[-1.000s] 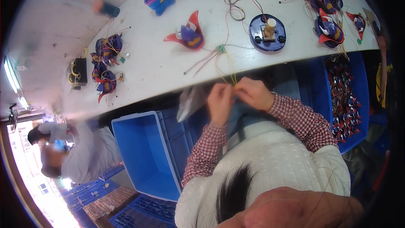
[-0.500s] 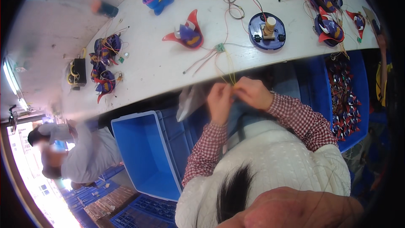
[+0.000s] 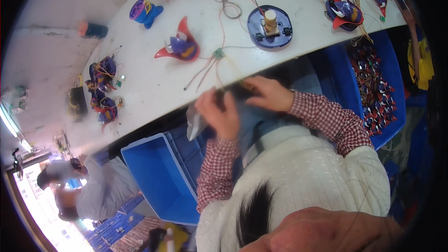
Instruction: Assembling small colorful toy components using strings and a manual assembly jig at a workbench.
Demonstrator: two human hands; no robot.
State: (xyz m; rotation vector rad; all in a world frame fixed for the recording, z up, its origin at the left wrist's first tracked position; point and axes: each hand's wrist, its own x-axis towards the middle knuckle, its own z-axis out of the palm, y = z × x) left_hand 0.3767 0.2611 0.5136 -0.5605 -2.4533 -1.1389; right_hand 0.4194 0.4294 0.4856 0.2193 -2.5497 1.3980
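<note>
My left hand (image 3: pixel 218 114) is just below the table's front edge, blurred, its thumb and fingers apart with nothing visible between them. To its right, my right hand (image 3: pixel 270 94) has its thumb spread away from the fingers. Thin yellowish wires, smeared by motion, run down near its fingertips. They come from a small green circuit board (image 3: pixel 218 53) on the table. Other wires link the board to a red and purple horned toy shell (image 3: pixel 181 46) on its left and to a round dark-blue base (image 3: pixel 269 28) with a tan cylindrical part upright on it.
The white table (image 3: pixel 154 86) carries more wired toy shells (image 3: pixel 103 88) at the left and others (image 3: pixel 344 10) at the right. A blue-purple spool (image 3: pixel 144 13) stands farther back. Below are an open blue bin (image 3: pixel 154 177) and a blue bin of small toys (image 3: pixel 373 93). A person (image 3: pixel 102 189) sits at left.
My hands have come apart from their pinch on the yellow wires; the left has moved left. The whole view has shifted, so the table things appear farther left. Something yellow shows at the bottom.
</note>
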